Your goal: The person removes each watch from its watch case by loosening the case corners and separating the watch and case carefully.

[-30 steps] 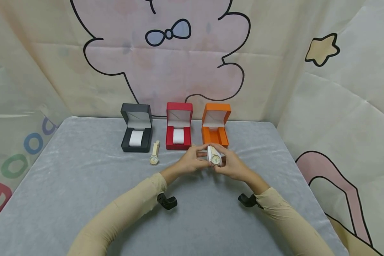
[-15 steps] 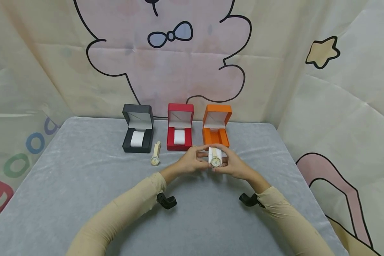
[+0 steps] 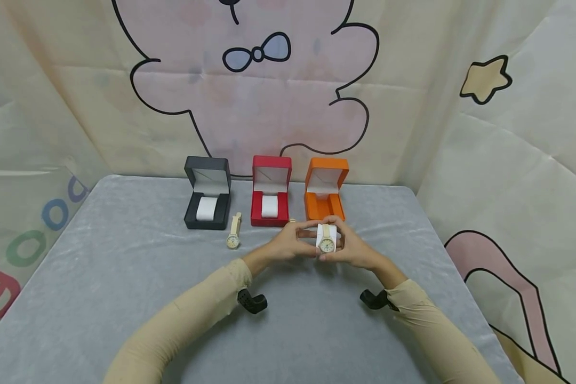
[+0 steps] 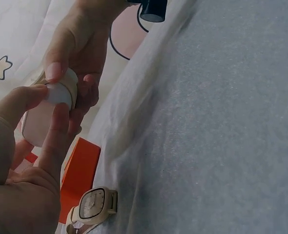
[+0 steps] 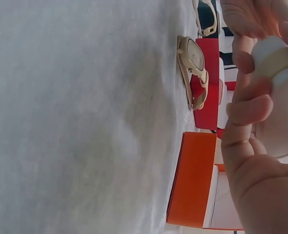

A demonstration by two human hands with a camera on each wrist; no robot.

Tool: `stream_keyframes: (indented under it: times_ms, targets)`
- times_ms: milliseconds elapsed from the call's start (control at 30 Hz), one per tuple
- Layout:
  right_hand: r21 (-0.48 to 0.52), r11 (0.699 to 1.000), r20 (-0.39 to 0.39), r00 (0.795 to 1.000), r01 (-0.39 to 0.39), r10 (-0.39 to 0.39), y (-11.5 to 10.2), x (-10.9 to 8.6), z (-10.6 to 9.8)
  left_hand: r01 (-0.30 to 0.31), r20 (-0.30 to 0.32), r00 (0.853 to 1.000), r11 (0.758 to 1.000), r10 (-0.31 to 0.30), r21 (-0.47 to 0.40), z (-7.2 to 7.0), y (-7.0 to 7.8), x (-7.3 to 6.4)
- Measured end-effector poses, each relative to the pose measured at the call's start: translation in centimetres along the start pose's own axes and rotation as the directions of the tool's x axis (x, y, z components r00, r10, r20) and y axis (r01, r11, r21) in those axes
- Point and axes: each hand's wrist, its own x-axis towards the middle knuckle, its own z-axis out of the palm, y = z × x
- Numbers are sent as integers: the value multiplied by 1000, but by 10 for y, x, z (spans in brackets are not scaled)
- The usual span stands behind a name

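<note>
Between both hands is a white watch cushion [image 3: 319,235] with a cream wristwatch [image 3: 326,245] round it, its round dial facing me. My left hand [image 3: 293,242] grips the cushion's left side with thumb and fingers. From the right, my right hand [image 3: 354,249] pinches cushion and strap. The left wrist view shows the cushion's plain side [image 4: 36,124] and the thumbs close together on it. A second cream watch [image 3: 233,234] lies between the black and red boxes. A third watch [image 4: 92,204] lies behind my left hand, mostly hidden in the head view.
Along the back of the grey cloth-covered table [image 3: 125,266] stand a black box [image 3: 206,213], a red box [image 3: 269,212] and an orange box [image 3: 324,205], lids up. The black and red ones hold white cushions; the orange compartment shows none. A printed curtain [image 3: 403,106] hangs behind.
The held cushion and watch have turned from a slight tilt to more upright. Both hands have shifted slightly right and toward me with it. The boxes stay where they stood.
</note>
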Motion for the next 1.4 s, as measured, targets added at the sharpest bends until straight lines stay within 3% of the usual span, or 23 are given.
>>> stream_keyframes:
  times_ms: [233,533,833,1067,1200,1400]
  targets:
    - [0,1000,-3,1000,-6,6,-3,-2,-3,-24,-19,999,995,26,100,-2,4,1]
    - [-1,998,43,997,-67,66,-3,-1,-5,38,10,999,999,-38,21,3,5,1]
    - [41,996,1,997,-78,78,-5,0,-3,43,-23,999,998,-44,-39,6,3,-1]
    - [4,1000,-51,999,-9,9,-7,-1,2,20,-36,999,997,-23,-75,4,2,-1]
    - [-50,998,-85,996,36,-40,-9,-1,6,36,-50,998,995,-40,-90,2,6,-2]
    - [-119,993,-142,989,22,-39,-10,2,10,45,-81,995,997,-49,-56,0,10,-5]
